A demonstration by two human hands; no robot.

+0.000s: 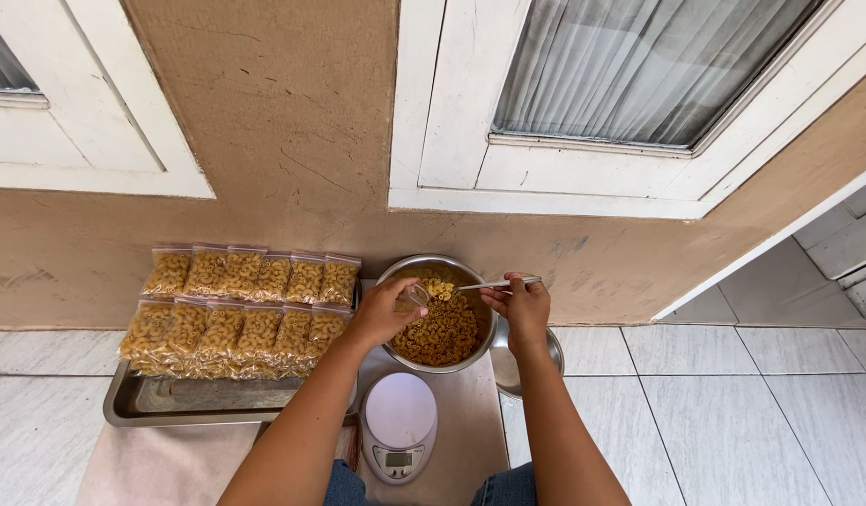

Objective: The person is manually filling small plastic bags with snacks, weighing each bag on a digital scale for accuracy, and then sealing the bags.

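1. A small clear bag is gripped by the left hand over the pasta bowl.
2. A spoon, pinched in the closed right hand, is best tipped close above the bag's mouth.
3. Spills are best kept over the bowl, clear of the scale.

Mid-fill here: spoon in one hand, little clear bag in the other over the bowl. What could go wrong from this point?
1. The small clear bag in the left hand has a narrow mouth; pasta from the spoon in the right hand could miss it.
2. The steel bowl overlaps a second bowl, so it might tip.
3. A forearm could bump the scale.
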